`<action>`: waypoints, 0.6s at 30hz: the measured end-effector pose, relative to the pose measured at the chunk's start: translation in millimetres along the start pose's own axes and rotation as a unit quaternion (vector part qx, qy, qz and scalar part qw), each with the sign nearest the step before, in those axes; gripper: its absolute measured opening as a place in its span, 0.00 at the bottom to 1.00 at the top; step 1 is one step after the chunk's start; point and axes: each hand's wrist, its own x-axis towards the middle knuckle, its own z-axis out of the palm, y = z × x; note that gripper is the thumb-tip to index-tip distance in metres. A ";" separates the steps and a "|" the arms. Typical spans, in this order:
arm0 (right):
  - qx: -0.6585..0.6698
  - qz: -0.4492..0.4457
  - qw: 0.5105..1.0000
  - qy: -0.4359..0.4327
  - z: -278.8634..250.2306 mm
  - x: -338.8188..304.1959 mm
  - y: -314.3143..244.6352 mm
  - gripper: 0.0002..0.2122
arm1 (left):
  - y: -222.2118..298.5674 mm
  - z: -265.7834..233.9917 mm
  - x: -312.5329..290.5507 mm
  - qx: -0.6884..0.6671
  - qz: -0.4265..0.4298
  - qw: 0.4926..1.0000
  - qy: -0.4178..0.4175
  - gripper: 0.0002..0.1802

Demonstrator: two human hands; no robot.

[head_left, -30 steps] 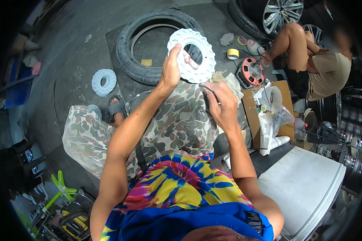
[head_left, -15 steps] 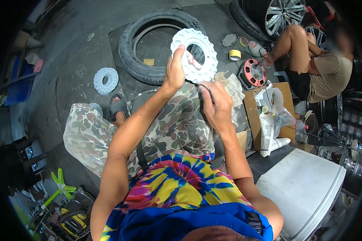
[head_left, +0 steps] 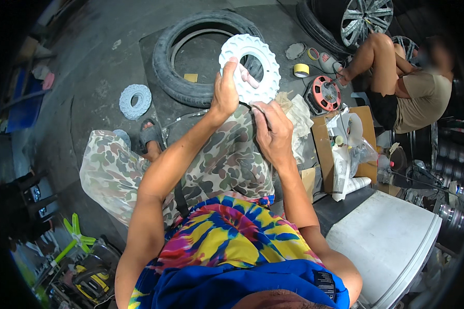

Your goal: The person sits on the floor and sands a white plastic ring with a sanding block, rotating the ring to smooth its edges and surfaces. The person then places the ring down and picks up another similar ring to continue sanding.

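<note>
Shifted slightly left: right hand (head_left: 275, 130), fingers curled, hold unclear, at lower rim, apparent work spot, of pale-blue, scalloped, hard-looking ring (head_left: 271, 69) clasped by left hand (head_left: 226, 93).

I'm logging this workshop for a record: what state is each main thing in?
Pale blue scalloped ring: held up in the left hand
Right hand: half-curled, by the ring's lower edge
Another pale blue ring: lying flat on the floor
Black rubber tyre: lying on its side
Brown cardboard box: open, filled

The held ring (head_left: 271, 72) is left of the reel (head_left: 326, 93).
</note>
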 end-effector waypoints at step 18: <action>-0.048 -0.084 0.995 -0.031 -11.3 3.0 15.4 0.16 | 6.3 -2.3 2.3 0.039 -0.015 0.999 -0.014 0.32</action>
